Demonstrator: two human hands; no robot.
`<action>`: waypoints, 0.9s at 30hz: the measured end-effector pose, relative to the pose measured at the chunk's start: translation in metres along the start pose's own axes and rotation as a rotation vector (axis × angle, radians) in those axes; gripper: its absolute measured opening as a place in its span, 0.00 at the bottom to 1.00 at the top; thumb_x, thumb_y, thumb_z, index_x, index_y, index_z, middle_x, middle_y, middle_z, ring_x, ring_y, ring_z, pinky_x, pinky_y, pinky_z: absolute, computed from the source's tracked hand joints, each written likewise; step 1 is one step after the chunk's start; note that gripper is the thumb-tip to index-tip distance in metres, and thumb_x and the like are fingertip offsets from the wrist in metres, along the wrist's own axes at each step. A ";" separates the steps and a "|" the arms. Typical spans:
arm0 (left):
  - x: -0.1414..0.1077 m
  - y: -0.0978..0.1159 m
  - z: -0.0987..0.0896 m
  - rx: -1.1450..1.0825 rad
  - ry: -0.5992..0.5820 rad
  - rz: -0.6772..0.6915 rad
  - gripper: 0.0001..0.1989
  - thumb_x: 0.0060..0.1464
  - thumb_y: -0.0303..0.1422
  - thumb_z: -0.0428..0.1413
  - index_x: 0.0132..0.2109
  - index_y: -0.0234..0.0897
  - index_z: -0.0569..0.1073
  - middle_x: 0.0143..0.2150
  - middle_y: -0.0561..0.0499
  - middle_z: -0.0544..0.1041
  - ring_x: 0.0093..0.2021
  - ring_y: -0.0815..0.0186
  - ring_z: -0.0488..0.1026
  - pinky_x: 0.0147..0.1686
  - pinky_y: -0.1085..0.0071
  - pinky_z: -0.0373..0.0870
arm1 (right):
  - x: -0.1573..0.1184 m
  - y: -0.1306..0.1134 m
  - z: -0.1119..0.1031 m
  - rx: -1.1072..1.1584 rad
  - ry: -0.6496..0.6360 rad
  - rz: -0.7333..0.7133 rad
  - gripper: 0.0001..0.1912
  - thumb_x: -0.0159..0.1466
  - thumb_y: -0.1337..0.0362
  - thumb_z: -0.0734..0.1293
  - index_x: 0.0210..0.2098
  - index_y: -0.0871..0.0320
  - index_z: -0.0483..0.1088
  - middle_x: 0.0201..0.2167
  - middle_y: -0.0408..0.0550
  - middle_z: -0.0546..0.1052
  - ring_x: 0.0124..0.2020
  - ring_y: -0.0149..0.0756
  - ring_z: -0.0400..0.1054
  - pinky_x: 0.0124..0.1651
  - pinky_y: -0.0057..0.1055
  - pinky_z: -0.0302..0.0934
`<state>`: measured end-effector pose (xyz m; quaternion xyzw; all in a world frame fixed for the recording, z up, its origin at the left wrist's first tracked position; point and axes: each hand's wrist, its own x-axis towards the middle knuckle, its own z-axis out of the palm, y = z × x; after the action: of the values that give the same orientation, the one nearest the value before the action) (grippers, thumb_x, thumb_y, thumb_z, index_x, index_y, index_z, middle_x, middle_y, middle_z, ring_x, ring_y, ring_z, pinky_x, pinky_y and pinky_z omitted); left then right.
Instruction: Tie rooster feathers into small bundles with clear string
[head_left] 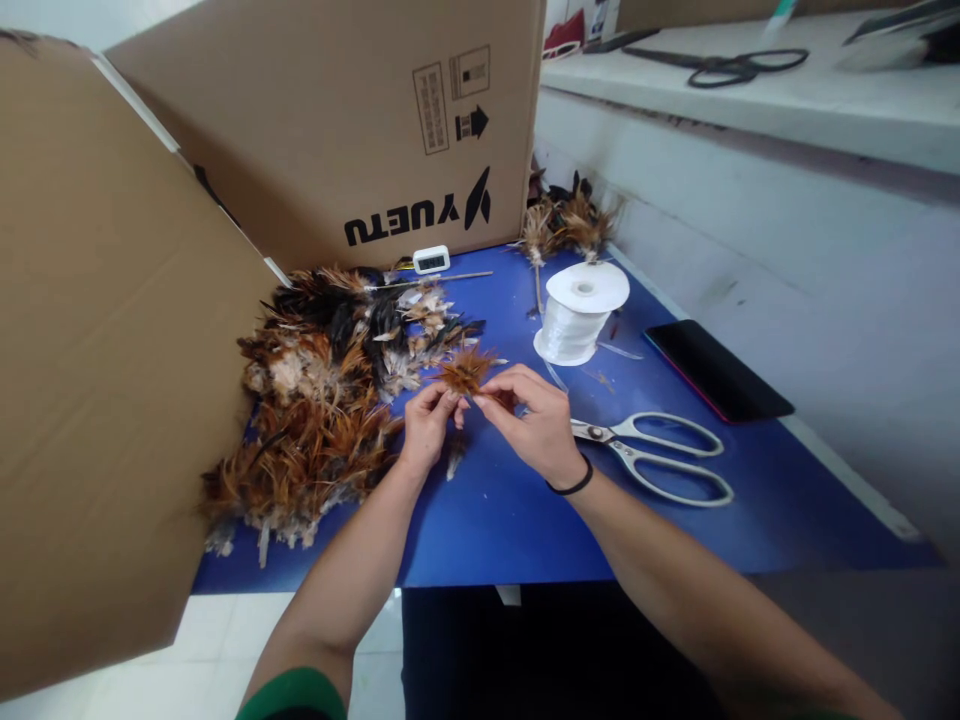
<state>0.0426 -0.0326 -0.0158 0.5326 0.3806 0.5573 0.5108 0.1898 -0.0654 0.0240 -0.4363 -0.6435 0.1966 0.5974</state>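
Note:
Above the blue table, my left hand [429, 425] pinches the base of a small bunch of orange-brown feathers [465, 371]. Close beside it on the right, my right hand [536, 420] has its thumb and fingers closed on brown feathers at the same bunch. A large pile of brown, black and grey feathers [315, 440] lies to the left of my hands. White-handled scissors [660, 455] rest just right of my right hand. Behind them stands a white spool [574, 320] wound with clear-looking ribbon or thread.
A black phone [716, 370] lies at the table's right side. Cardboard walls [322, 110] rise at the back and left. A small white digital clock [431, 260] and more feathers [577, 220] are at the back. Dark scissors [739, 67] lie on a white ledge [840, 110].

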 end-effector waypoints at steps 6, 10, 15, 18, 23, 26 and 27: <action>0.001 -0.004 -0.002 -0.076 -0.013 -0.011 0.13 0.52 0.40 0.59 0.28 0.35 0.72 0.18 0.57 0.68 0.19 0.74 0.63 0.25 0.76 0.62 | -0.001 0.000 -0.001 0.025 -0.041 -0.072 0.02 0.61 0.66 0.66 0.31 0.56 0.71 0.29 0.45 0.73 0.25 0.28 0.65 0.27 0.28 0.61; 0.002 -0.008 -0.003 -0.088 0.002 -0.027 0.13 0.51 0.40 0.60 0.28 0.35 0.71 0.19 0.56 0.69 0.18 0.75 0.63 0.24 0.76 0.62 | -0.001 0.000 -0.001 0.011 -0.052 -0.042 0.02 0.60 0.65 0.66 0.33 0.55 0.71 0.28 0.44 0.73 0.26 0.29 0.65 0.28 0.28 0.62; 0.002 -0.009 -0.003 -0.091 0.013 -0.036 0.13 0.51 0.40 0.60 0.28 0.34 0.71 0.22 0.54 0.73 0.18 0.75 0.64 0.23 0.76 0.62 | 0.000 0.004 0.002 0.065 0.009 0.112 0.03 0.60 0.67 0.65 0.33 0.56 0.71 0.28 0.44 0.71 0.26 0.29 0.65 0.28 0.28 0.62; 0.000 -0.009 -0.001 -0.111 -0.004 -0.041 0.13 0.51 0.39 0.60 0.28 0.34 0.71 0.23 0.54 0.73 0.18 0.76 0.64 0.22 0.76 0.61 | 0.000 0.007 0.004 0.078 -0.003 0.152 0.03 0.58 0.66 0.67 0.33 0.57 0.71 0.28 0.43 0.71 0.26 0.29 0.65 0.28 0.27 0.62; -0.002 -0.008 0.001 -0.084 -0.091 -0.019 0.12 0.53 0.38 0.59 0.28 0.34 0.71 0.18 0.57 0.68 0.18 0.76 0.63 0.23 0.76 0.61 | 0.000 0.009 0.004 0.014 -0.055 0.139 0.02 0.57 0.67 0.68 0.31 0.58 0.71 0.27 0.42 0.70 0.26 0.28 0.64 0.28 0.26 0.59; -0.003 -0.007 0.002 -0.062 -0.092 -0.043 0.14 0.51 0.40 0.60 0.28 0.34 0.71 0.19 0.56 0.70 0.17 0.76 0.63 0.21 0.77 0.61 | 0.000 0.009 0.003 -0.008 -0.063 0.112 0.03 0.58 0.67 0.67 0.27 0.58 0.71 0.26 0.42 0.69 0.26 0.28 0.63 0.28 0.26 0.58; -0.003 -0.006 0.002 -0.054 -0.087 -0.050 0.14 0.50 0.41 0.60 0.28 0.34 0.71 0.20 0.56 0.70 0.17 0.76 0.63 0.21 0.77 0.61 | 0.000 0.009 0.003 -0.007 -0.067 0.106 0.04 0.58 0.67 0.67 0.26 0.58 0.71 0.26 0.42 0.69 0.26 0.28 0.63 0.28 0.26 0.58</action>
<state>0.0456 -0.0346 -0.0222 0.5328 0.3561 0.5305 0.5548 0.1899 -0.0594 0.0161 -0.4652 -0.6398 0.2402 0.5626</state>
